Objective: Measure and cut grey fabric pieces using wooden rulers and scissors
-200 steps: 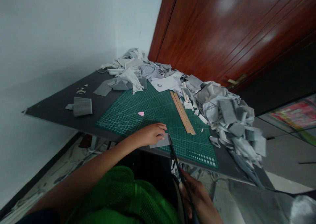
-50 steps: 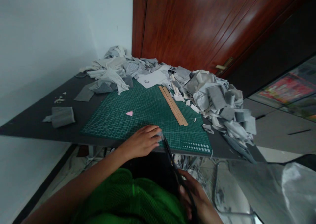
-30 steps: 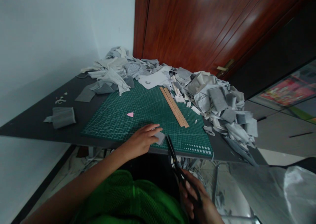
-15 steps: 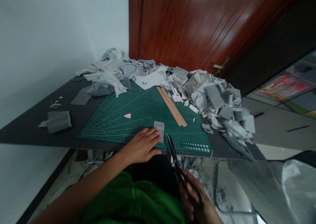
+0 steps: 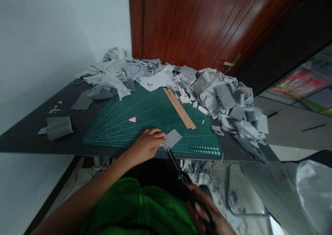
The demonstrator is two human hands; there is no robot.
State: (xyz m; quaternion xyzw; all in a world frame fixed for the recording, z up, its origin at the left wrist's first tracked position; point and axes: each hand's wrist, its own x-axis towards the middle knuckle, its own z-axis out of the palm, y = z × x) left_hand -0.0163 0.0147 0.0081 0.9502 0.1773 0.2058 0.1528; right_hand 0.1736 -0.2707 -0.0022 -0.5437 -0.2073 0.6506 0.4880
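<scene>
A small grey fabric piece (image 5: pixel 174 137) lies turned at an angle near the front edge of the green cutting mat (image 5: pixel 116 124). My left hand (image 5: pixel 149 143) has its fingers closed on the piece's left corner. In my right hand (image 5: pixel 203 207) is a pair of black-handled scissors (image 5: pixel 178 171), pointing up and left. Their tips meet the lower left edge of the fabric, close to my left fingertips; whether the blades have cut in, I cannot tell. A pink triangular piece (image 5: pixel 132 119), perhaps tailor's chalk, rests on the mat further left.
Two wooden rulers (image 5: pixel 178 107) lie side by side on the mat. Heaped fabric scraps (image 5: pixel 220 96) line the back and right of the dark table (image 5: pixel 23 138). A folded grey cloth (image 5: pixel 59 128) sits at the left. Behind is a reddish wooden door (image 5: pixel 186 27).
The fabric piece has turned from upright to slanted and shifted right of my left fingers. The scissors have swung left, bringing their tips to the fabric's edge.
</scene>
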